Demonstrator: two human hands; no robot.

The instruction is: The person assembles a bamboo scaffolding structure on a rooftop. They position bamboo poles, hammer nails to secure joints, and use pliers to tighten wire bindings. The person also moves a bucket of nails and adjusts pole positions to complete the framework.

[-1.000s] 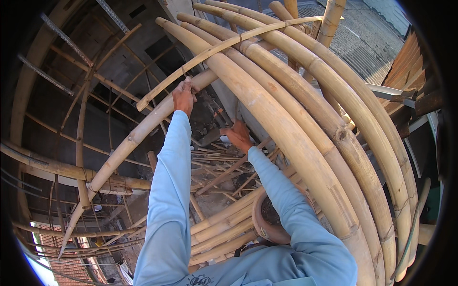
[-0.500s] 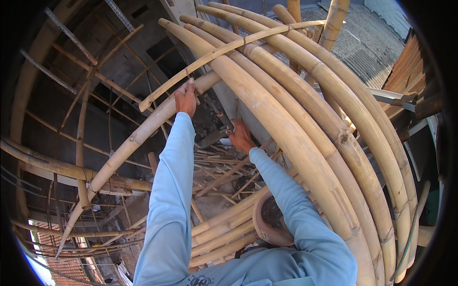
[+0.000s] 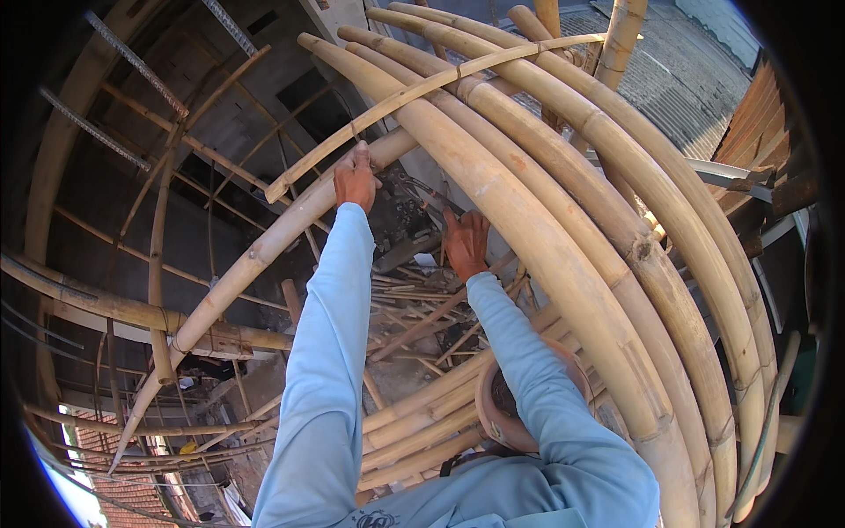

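Note:
My left hand [image 3: 356, 179] is closed against a slanting bamboo pole [image 3: 255, 255], fingertips just under a bit of thin dark wire [image 3: 356, 132]. What it pinches is hidden. That wire sits where a narrow bamboo strip [image 3: 387, 107] passes above the pole. To the right and lower, my right hand [image 3: 466, 239] grips a dark metal tool that looks like pliers [image 3: 431, 201]. The tool's far end points toward my left hand, apart from the pole. Several thick bamboo poles [image 3: 546, 220] curve down my right side, beneath the strip's upper part.
A reddish-brown round vessel [image 3: 485, 409] with a dark inside is partly behind my right arm. Split bamboo pieces [image 3: 414, 312] lie scattered below. Ribbed steel bars [image 3: 132, 55] jut out at the upper left, above a bamboo lattice [image 3: 158, 220]. A corrugated roof [image 3: 678, 97] lies at the upper right.
My right hand has lifted slightly and turned, bringing the pliers-like tool higher and more into sight. My left hand stays at the same spot on the pole. The whole view has shifted slightly.

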